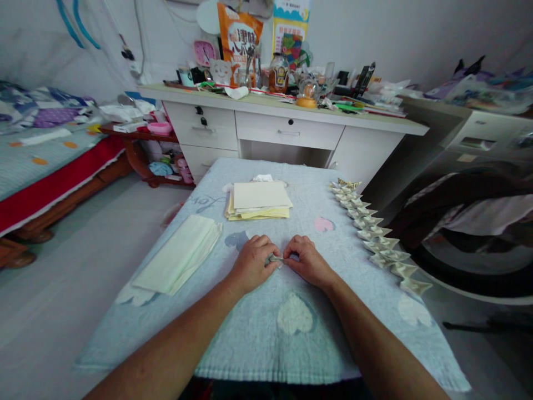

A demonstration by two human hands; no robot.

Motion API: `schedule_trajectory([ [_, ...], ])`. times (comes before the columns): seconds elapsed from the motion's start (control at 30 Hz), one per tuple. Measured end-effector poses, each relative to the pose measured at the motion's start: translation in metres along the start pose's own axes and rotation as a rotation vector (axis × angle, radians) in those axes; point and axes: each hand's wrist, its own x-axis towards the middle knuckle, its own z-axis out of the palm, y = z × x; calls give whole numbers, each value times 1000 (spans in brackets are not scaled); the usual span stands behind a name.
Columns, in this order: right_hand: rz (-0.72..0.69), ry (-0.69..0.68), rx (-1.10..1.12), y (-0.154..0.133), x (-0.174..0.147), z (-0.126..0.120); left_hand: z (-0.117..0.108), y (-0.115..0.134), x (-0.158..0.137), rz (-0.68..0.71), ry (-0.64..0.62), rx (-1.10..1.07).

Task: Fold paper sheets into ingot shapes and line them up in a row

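Near the middle of the cloth-covered table (250, 333), my left hand (256, 261) and my right hand (308, 260) pinch a small folded piece of paper (275, 258) between them. Most of that paper is hidden by the fingers. Beyond my hands lies a stack of cream and yellow paper sheets (262, 195). To the left of my left hand rests a pile of long pale paper sheets (179, 253). Along the right side runs a row of several folded paper pieces (370, 225) with pointed ends, set close behind one another.
A white desk (291, 119) crowded with jars, a pink clock (204, 53) and an orange snack bag (240, 44) stands beyond the table. A washing machine (478, 144) with cloth hanging from its door is on the right. A bed (50, 161) is on the left.
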Motion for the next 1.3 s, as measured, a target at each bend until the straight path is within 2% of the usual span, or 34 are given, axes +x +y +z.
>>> schedule_trajectory([
  [0.3,-7,-2,-5,2,0,-3,9,1,0,6,-34,-5],
  [1.1,24,-54,-141,-8,2,-3,7,5,4,-34,-27,-18],
  [1.3,49,-93,-181,-10,5,-4,3,3,2,-38,-74,-24],
])
